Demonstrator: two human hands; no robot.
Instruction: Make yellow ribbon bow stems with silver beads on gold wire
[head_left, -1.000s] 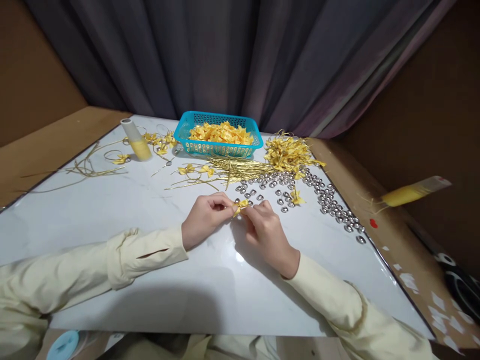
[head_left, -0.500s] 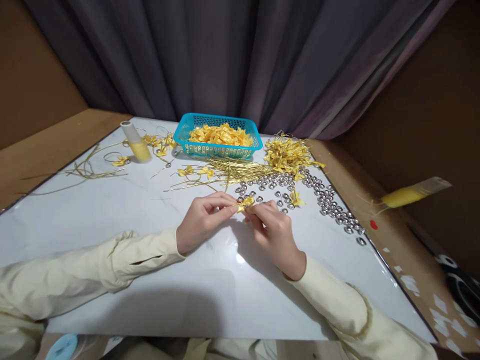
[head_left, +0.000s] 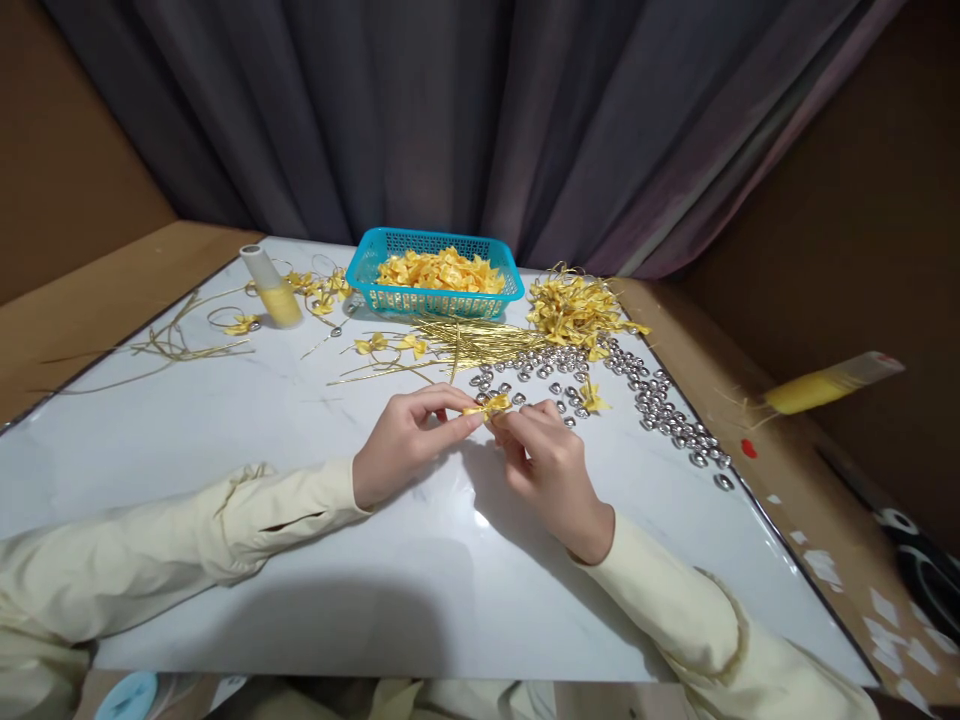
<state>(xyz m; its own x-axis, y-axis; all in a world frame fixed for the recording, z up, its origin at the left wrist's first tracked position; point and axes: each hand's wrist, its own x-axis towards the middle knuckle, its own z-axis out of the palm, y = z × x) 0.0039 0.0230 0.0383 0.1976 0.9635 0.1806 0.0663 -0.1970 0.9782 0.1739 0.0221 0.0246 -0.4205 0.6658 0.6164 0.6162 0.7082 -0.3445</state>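
Note:
Between my two hands, just above the white table, is a small yellow ribbon bow [head_left: 493,405]. My left hand [head_left: 412,440] pinches its left side between thumb and fingers. From the right, the fingertips of my right hand [head_left: 551,465] are closed on the bow's other side. Whether a cord or a bead sits inside the pinch is hidden by my fingers. Just beyond my hands lie loose silver beads [head_left: 555,362] and a bundle of gold cords [head_left: 480,343]. One finished-looking yellow bow [head_left: 592,397] rests among the beads.
A turquoise basket [head_left: 435,305] of yellow bows stands at the back. Right of it is a heap of corded bows [head_left: 577,308]. A glue bottle [head_left: 271,288] stands back left, near loose cords [head_left: 176,345]. Scissors [head_left: 926,570] and a yellow-filled tube [head_left: 832,384] are at the right.
The bow has turned slightly between my fingertips and now lies flatter, its loops spread sideways. My left thumb has shifted a little to the right. Everything else stays put.

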